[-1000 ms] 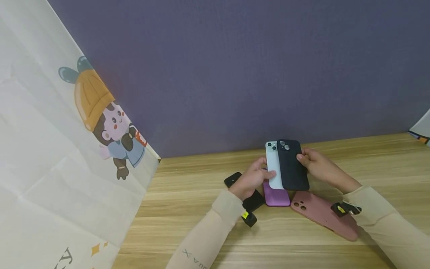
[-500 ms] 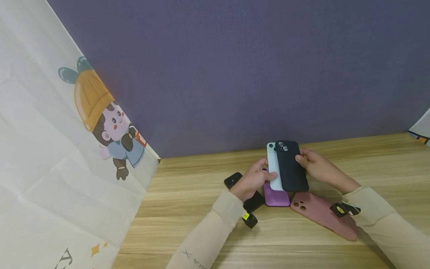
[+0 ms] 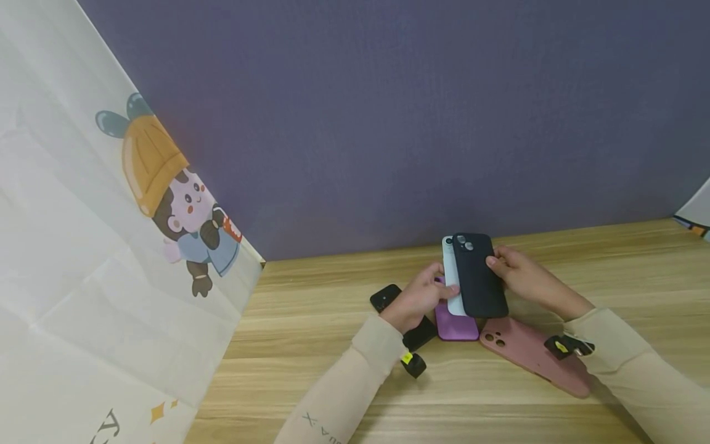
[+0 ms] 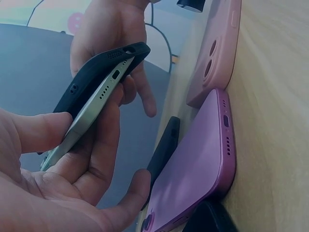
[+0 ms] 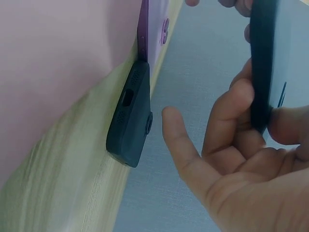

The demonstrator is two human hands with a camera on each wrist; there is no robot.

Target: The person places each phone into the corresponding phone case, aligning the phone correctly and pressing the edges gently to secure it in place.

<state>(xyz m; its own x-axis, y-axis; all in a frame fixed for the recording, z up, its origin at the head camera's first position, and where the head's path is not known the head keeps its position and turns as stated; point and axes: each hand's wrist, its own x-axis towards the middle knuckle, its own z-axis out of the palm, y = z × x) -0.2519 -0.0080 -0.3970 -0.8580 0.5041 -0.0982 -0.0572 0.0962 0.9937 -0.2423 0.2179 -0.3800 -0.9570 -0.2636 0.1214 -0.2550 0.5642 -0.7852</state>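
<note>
- The left hand (image 3: pixel 415 299) pinches a pale green phone (image 3: pixel 452 277) by its long edges, thumb on one side and curled fingers (image 4: pixel 104 159) under the other, holding it above the worktop (image 3: pixel 310 320).
- The right hand (image 3: pixel 524 277) grips a black case (image 3: pixel 478 274), fingers curled round its right edge, thumb on the back.
- The black case lies over the phone's right side, so that only a narrow strip of pale green shows at the left. In the left wrist view the case's bottom corner sits over the phone's bottom edge, while the rest of the case stands off at an angle; the phone is not seated inside it.
- Under the hands a purple case (image 3: pixel 455 324) lies flat on the worktop, and a pink case (image 3: pixel 532 354) lies just to its right, their edges close or touching.
- A second black case (image 3: pixel 402 320) lies to the left, partly under the left wrist; the right wrist view shows its end beside the purple case's edge.
- None of the cases on the worktop has a phone visibly in it, though I cannot tell for certain.
- The grey wall (image 3: pixel 388 123) stands just behind the hands.
- A printed white sheet (image 3: pixel 83 246) slants down on the left.
- Bare wood runs between the sheet and the cases, and toward the near edge.
</note>
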